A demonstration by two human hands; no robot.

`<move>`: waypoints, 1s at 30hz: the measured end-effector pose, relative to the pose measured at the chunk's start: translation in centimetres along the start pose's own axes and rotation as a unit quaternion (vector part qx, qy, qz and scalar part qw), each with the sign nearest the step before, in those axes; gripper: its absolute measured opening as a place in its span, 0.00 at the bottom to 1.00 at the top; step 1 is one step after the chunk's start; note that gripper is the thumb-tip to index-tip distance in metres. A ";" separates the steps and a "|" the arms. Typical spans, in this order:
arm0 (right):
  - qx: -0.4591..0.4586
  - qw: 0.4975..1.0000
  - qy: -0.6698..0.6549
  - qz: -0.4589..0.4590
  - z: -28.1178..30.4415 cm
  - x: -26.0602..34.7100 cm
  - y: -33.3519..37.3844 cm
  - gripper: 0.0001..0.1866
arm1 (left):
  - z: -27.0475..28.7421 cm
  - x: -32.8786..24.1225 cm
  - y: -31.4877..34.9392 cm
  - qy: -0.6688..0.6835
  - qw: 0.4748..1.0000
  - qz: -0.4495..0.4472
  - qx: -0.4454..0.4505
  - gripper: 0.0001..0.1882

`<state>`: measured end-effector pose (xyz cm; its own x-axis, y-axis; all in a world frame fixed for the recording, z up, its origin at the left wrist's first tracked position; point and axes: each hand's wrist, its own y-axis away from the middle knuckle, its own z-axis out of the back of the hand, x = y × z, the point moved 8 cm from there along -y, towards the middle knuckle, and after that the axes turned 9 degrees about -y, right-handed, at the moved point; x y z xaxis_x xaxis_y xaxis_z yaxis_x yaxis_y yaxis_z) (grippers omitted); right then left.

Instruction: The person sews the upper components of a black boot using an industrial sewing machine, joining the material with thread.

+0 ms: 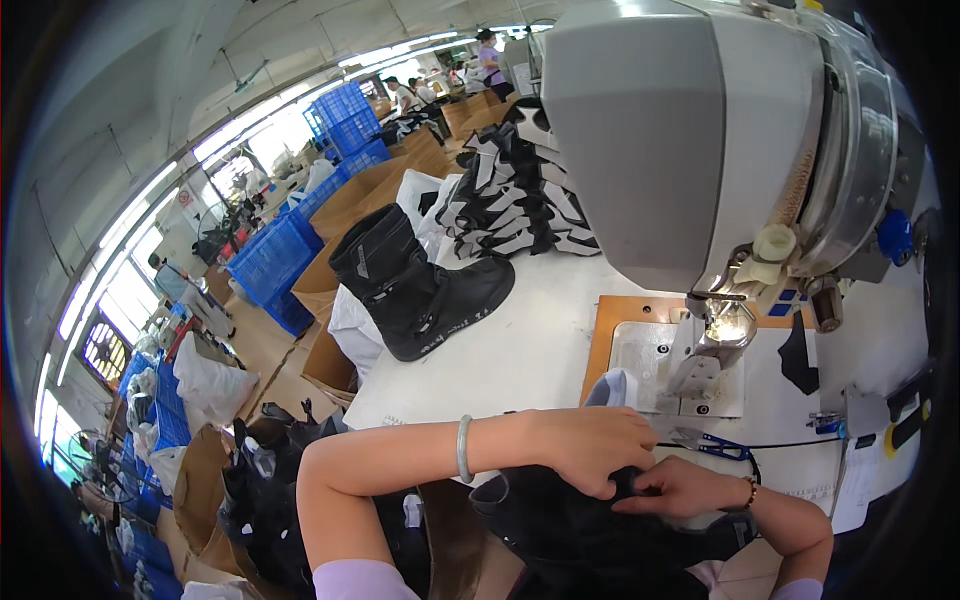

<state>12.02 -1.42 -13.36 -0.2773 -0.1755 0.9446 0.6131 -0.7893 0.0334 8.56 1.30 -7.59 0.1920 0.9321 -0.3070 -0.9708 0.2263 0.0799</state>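
Two hands (600, 448) (695, 487), black material (565, 515), tabletop edge (800, 489)

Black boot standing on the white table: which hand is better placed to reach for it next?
The left hand, probably: it lies nearer the black boot, with the right hand beyond it. Both hold a black piece, so the left would first need to let go.

With the left arm (335, 495) bent sharply at the elbow and its forearm (400, 453) nearly level, the left hand (598, 447) is palm-down, fingers curled, just beside the right hand (690, 487), whose thumb and fingers pinch inward from a bent right arm (797, 525), near the counter (490, 345) edge.
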 end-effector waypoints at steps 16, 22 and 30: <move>-0.022 0.996 -0.051 -0.073 1.1 0.8 1.5 0.20 | 1.7 2.8 -0.4 0.003 0.998 0.054 0.010 0.17; -0.012 0.996 -0.086 -0.007 1.2 -0.3 0.4 0.21 | -0.8 6.3 1.0 0.120 0.982 0.114 0.092 0.18; 0.001 0.993 -0.114 -0.014 1.0 -1.6 0.2 0.22 | -3.5 9.4 3.8 0.273 0.907 0.282 0.152 0.15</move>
<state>13.35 -0.65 -14.55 -0.1208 -0.0152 0.9926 0.6086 -0.7911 0.0620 6.22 9.97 -13.48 -0.5033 0.6642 -0.5528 -0.7922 -0.0992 0.6021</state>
